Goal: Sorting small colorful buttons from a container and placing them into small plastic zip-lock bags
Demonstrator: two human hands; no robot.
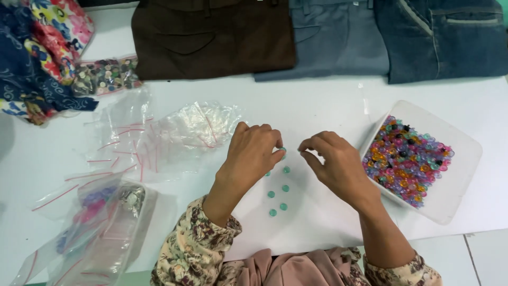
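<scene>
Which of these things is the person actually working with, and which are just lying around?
In use: left hand pinching a teal button; right hand; teal buttons laid out; white tray of mixed buttons.

Lying about: folded trousers, floral cloth, empty zip bags.

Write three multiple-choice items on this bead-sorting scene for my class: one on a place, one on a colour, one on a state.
1. Where is the white tray of mixed beads?
A. beside the right hand
B. beside the left hand
C. on the trousers

2. What colour are the loose beads between the hands?
A. red
B. teal
C. black

3. What is the left hand doing?
A. lying flat
B. pinching a bead
C. gripping a bag

Answers: 1 A, the tray sits next to the right hand. 2 B, all are teal. 3 B, its fingers close on a teal bead.
</scene>
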